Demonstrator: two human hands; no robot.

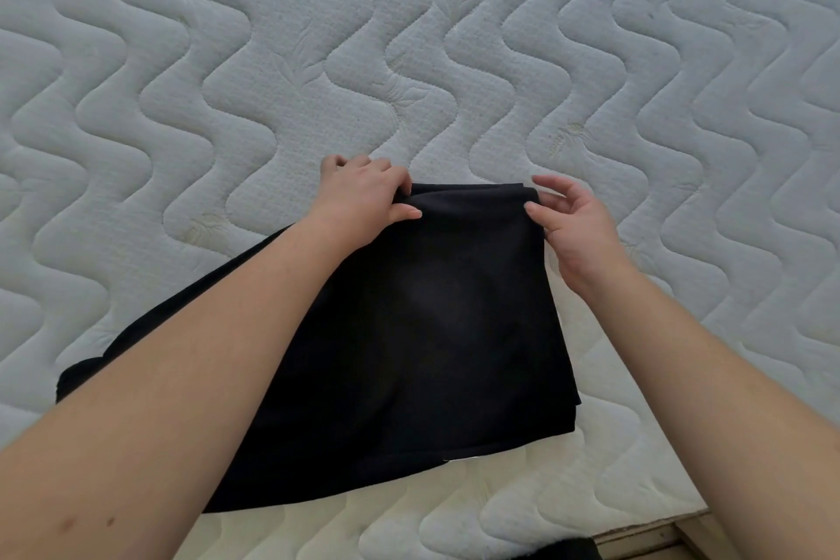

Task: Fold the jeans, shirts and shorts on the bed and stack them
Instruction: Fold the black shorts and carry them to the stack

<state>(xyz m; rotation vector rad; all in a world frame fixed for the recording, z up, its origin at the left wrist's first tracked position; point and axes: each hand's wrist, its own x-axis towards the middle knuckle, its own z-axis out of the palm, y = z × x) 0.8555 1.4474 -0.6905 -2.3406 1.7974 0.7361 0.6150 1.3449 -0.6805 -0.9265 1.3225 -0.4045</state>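
A black garment lies folded on the white quilted mattress, near the front edge of the bed. Its far edge is a doubled fold. My left hand pinches the far left corner of that fold, thumb on top and fingers curled over the edge. My right hand pinches the far right corner between thumb and fingers, the other fingers spread. More black cloth spreads out to the left under my left forearm, partly hidden by it.
The mattress stretches bare on all sides of the garment. The bed's front right corner and a wooden frame edge show at the bottom right, beside a dark patch at the bottom edge of the view.
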